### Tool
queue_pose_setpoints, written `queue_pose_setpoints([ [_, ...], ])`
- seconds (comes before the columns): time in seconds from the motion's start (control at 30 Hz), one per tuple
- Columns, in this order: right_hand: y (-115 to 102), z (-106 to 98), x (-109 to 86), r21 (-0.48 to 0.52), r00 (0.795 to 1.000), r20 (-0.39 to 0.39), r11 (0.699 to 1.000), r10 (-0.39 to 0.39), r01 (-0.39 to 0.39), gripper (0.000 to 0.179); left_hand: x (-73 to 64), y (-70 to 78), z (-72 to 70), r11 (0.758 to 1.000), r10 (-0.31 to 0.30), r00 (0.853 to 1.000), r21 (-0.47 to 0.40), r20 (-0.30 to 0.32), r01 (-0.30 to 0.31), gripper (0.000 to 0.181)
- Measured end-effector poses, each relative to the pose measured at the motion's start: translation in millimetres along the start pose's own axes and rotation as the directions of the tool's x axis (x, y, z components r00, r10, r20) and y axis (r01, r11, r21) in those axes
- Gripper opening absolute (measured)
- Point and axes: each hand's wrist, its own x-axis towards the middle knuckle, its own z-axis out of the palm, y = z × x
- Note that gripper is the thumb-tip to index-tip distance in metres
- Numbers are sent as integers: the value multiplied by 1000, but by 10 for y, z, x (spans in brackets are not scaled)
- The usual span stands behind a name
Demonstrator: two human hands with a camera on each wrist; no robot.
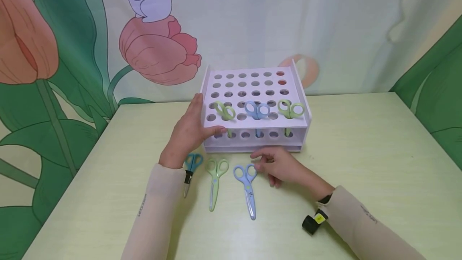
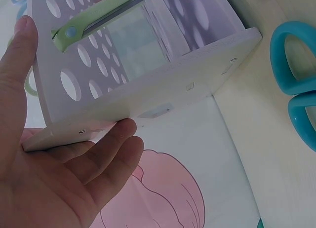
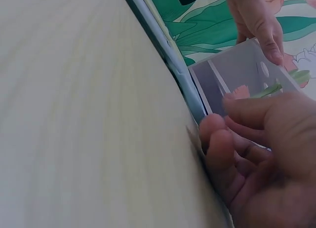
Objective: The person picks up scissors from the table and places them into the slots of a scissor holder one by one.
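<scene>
A white perforated rack [image 1: 248, 88] holds three upright scissors in its front: green scissors [image 1: 225, 112] at left, blue scissors [image 1: 257, 111] mid-front, more green scissors [image 1: 290, 111] at right. My left hand [image 1: 187, 129] grips the rack's left side, thumb at the front edge and fingers along the outside of the side panel [image 2: 187, 75]. Before the rack, blue scissors [image 1: 249, 191] lie flat, handles toward it. My right hand [image 1: 283, 167] is beside their right handle loop, index finger extended and the other fingers loosely bent; nothing shows between the fingers in the right wrist view.
Green scissors [image 1: 214, 187] and teal scissors [image 1: 193, 161] with a black part below the handles lie left of the blue pair. A printed curtain [image 1: 231, 31] hangs behind the pale table [image 1: 364, 151]. A black wrist camera [image 1: 311, 224] hangs at my right sleeve.
</scene>
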Motion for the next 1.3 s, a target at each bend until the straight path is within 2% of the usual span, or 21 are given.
queue_pose_setpoints([
  [0.1, 9, 6, -5, -29, 999, 49, 1000, 12, -10, 38, 2, 2, -4, 1000, 5, 1000, 7, -2, -5, 122],
  [0.23, 6, 21, -12, -49, 991, 120, 997, 65, -60, 47, 12, -3, -1, 1000, 6, 1000, 20, -6, -5, 122],
  [0.4, -24, 27, -31, -105, 979, 178, 991, 99, -81, 52, 14, -9, 2, 1000, -2, 1000, 17, -7, 3, 123],
  [0.53, -54, 22, -46, -157, 975, 192, 984, 111, -81, 51, 7, -17, 6, 1000, -7, 1000, 10, -6, 7, 123],
  [0.77, -119, 33, -67, -213, 972, 184, 971, 149, -109, 36, 13, -8, 6, 1000, -16, 1000, 19, -3, 16, 123],
  [1.07, -119, 8, -78, -252, 973, 225, 968, 43, 16, 30, 19, -2, 16, 1000, -27, 1000, 11, 1, 27, 123],
  [1.23, -106, -12, -72, -196, 974, 224, 980, 22, 23, 32, 16, -10, 17, 1000, -21, 1000, 9, -1, 21, 123],
  [1.3, -100, -26, -67, -145, 976, 219, 989, 21, 11, 33, 19, -10, 20, 1000, -16, 1000, 8, -1, 16, 123],
])
